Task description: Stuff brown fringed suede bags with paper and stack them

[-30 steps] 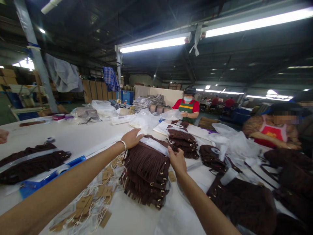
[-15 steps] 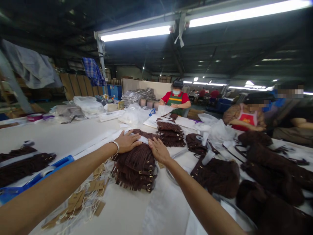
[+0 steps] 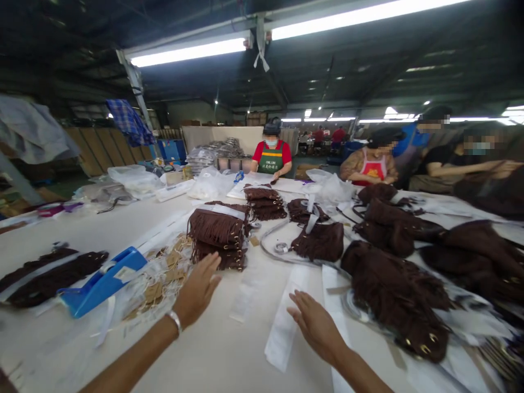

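My left hand (image 3: 197, 289) hovers open over the white table (image 3: 213, 349), fingers stretched toward a stack of brown fringed bags (image 3: 219, 237) a little beyond it. My right hand (image 3: 315, 326) is open too, palm down, beside a white paper strip (image 3: 284, 322) lying on the table. Neither hand holds anything. A pile of brown paper tags with strings (image 3: 158, 281) lies left of my left hand.
A blue tape dispenser (image 3: 102, 281) sits at the left, with more fringed pieces (image 3: 45, 275) behind it. Several brown fringed bags (image 3: 393, 289) cover the right side. People work across the table, one in a green apron (image 3: 271, 158) and one in a red apron (image 3: 373, 164).
Both hands have left the stack of fringed bags and pulled back toward me. They now hover open over the table, and the view has turned to the right.
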Demonstrator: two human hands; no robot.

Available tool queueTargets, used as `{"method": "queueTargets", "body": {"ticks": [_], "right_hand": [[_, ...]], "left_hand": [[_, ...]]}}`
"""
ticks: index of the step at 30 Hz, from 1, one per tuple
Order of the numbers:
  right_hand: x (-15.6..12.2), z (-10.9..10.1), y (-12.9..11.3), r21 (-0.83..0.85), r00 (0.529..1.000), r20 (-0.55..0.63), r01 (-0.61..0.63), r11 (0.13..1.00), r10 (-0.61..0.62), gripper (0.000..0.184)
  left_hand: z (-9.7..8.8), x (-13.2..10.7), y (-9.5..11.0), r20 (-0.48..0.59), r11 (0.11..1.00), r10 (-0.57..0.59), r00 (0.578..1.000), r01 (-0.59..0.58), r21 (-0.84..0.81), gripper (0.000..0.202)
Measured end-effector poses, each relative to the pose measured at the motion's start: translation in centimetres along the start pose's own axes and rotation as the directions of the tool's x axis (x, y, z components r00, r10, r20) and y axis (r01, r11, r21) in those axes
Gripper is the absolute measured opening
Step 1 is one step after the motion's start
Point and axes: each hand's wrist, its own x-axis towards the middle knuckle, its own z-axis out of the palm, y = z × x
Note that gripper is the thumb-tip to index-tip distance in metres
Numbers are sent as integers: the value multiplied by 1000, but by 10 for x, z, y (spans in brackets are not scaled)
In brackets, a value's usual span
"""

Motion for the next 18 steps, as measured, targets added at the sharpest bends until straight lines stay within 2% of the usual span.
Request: {"method": "queueTargets", "body": {"ticks": [3,5,7,10,13,15,16,17,18], "right_hand": [[-91,8,4,-159,987,159,-13,987,38,47],[-128,9,-5,-224,974,224,7,975,45,52],[-145,8,-14,-236,975,221,23,972,31,57],[-149,4,-21,-238,984,177,9,971,34,58],[-147,-14,-14,-238,994,109,-1,971,28,53],[-146,-38,5,-218,995,-29,-98,971,94,44],[-146,-53,19,-177,973,-147,-202,963,177,41],[-145,-70,35,-83,906,-294,-341,936,304,38],[-145,-86,53,59,780,-432,-477,877,453,36]], "left_hand": [[42,-73,59,86,994,104,991,-101,-43,55],[65,-101,96,118,981,193,974,-188,-49,60],[86,-112,126,125,962,273,954,-268,-54,65],[116,-109,159,148,935,354,924,-348,-65,66],[144,-105,167,220,934,355,908,-351,-61,61],[160,-106,159,276,940,341,899,-336,-64,59],[166,-107,153,300,941,336,893,-332,-67,57],[171,-107,147,313,943,329,891,-325,-68,56],[174,-105,141,308,947,318,897,-314,-65,54]]}}
